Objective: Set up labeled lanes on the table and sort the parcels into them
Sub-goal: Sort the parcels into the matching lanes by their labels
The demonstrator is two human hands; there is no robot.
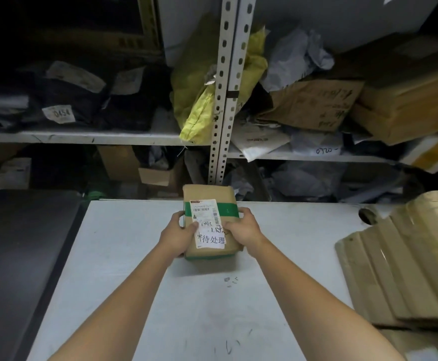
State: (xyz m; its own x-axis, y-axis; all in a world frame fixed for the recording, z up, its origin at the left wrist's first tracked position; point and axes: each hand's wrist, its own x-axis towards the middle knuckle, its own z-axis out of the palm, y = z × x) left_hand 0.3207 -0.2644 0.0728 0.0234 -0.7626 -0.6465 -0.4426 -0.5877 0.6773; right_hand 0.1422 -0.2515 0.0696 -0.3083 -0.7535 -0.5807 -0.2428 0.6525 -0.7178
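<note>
- Brown cardboard parcel [220,195], banded with green tape and bearing a white label [208,225], is held at the far middle of the white table [186,308].
- Left hand [179,235] grips its left edge, thumb pressed on the label.
- Right hand [244,227] grips its right edge, fingers curled around it.

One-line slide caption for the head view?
Left hand and right hand grip a green-taped brown parcel at the white table, before cluttered shelves.

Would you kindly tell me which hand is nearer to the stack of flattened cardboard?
Right. The right hand grips the right edge of the parcel, on the side toward the flattened cardboard; the left hand grips the opposite edge, farther away.
</note>
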